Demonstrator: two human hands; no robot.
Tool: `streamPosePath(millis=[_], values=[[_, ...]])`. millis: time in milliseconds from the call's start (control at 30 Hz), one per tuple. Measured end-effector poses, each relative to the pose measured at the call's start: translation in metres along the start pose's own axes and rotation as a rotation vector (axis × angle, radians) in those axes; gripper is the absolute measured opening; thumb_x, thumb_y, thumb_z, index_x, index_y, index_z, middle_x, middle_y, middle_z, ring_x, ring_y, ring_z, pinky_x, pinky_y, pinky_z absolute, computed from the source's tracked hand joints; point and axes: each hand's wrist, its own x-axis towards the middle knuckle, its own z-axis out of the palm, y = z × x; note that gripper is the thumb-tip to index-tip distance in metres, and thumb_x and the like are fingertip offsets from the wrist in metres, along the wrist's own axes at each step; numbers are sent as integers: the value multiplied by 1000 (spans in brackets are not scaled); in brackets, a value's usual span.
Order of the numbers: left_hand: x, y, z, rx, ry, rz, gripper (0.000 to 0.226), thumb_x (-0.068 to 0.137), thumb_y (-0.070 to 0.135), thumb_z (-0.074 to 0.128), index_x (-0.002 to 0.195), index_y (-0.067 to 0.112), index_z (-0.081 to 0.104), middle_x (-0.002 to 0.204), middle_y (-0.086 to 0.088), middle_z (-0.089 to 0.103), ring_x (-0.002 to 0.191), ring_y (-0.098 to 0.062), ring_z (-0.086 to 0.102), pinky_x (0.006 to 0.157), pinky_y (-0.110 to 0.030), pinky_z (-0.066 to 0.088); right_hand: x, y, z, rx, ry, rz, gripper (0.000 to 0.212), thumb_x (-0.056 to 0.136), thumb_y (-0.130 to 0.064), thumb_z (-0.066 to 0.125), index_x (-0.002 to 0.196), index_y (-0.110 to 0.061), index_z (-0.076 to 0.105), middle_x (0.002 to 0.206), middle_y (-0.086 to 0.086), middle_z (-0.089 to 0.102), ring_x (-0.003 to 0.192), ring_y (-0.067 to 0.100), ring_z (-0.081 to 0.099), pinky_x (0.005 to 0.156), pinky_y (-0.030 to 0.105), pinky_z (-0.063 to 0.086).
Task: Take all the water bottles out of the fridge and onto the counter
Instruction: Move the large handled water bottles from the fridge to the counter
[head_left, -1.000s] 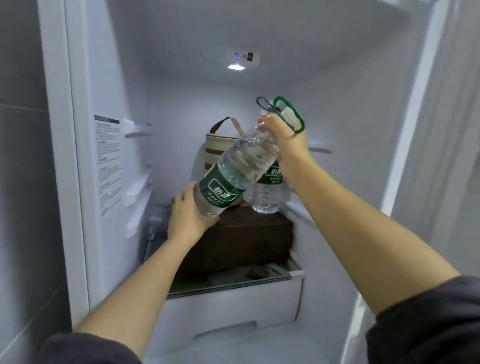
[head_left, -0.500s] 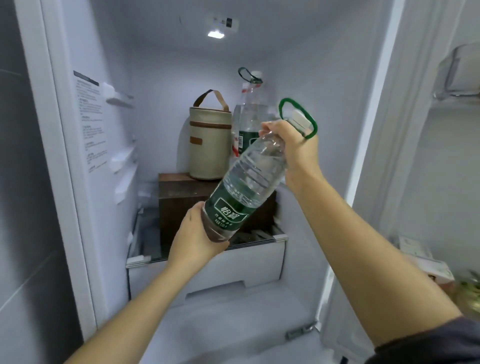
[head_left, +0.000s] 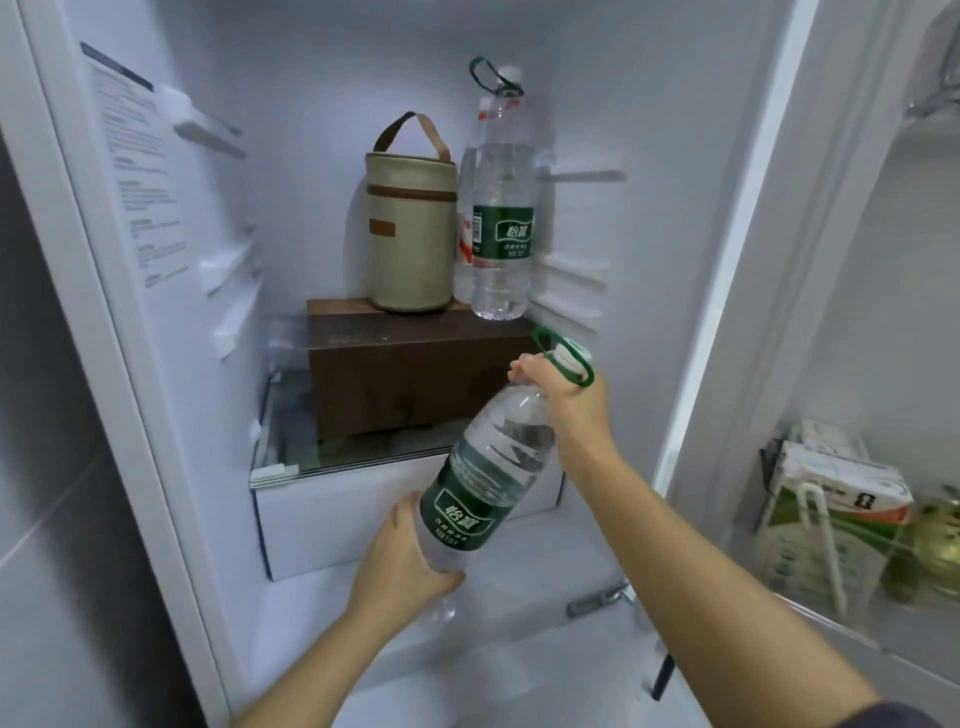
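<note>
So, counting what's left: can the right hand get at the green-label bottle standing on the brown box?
Probably not yet: the right hand grips the tilted bottle by the neck and the left hand holds its base. The way itself looks free; nothing stands before the standing bottle on the brown box.

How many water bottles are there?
3: one tilted bottle between left hand and right hand; a green-labelled bottle on the brown box; a red-labelled bottle partly hidden behind it. Others may be hidden.
</note>
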Motion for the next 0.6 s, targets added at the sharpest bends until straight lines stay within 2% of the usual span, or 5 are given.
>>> streamPosePath(millis=[200, 267, 467, 533, 600], values=[[2, -4, 5, 2, -46, -33, 76, 42, 50, 75, 106, 49, 35, 93, 25, 53, 85, -9, 61, 59, -24, 52, 6, 14, 3, -21, 22, 22, 9, 83, -17, 75, 76, -13, 72, 86, 13, 75, 77, 15, 69, 72, 25, 55], [5, -5, 3, -4, -68, -44, 81, 42, 49, 78, 112, 45, 38, 96, 27, 52, 88, -9, 61, 65, -28, 56, 9, 17, 5, -24, 10, 15, 8, 84, -19, 74, 77, -14, 72, 85, 10, 76, 76, 12, 70, 67, 19, 55], [7, -16, 2, -126, -119, -51, 95, 45, 48, 86, 126, 45, 35, 119, 21, 54, 111, -9, 57, 85, -33, 56, 20, 16, 1, -102, -103, 87, 23, 85, -25, 73, 99, -7, 73, 100, 10, 75, 95, 21, 70, 82, 31, 56], [14, -10, -1, -191, -135, -43, 105, 45, 54, 88, 134, 44, 33, 128, 23, 52, 117, -6, 54, 93, -35, 53, 22, 16, 1, -122, -116, 91, 24, 85, -26, 73, 101, -9, 73, 99, 6, 75, 93, 17, 70, 83, 31, 55], [19, -2, -2, -200, -133, -19, 108, 45, 57, 87, 136, 47, 30, 130, 26, 50, 118, -3, 53, 96, -37, 52, 24, 18, 3, -143, -120, 100, 18, 84, -27, 74, 97, -16, 72, 98, 2, 75, 89, 10, 70, 77, 24, 55]])
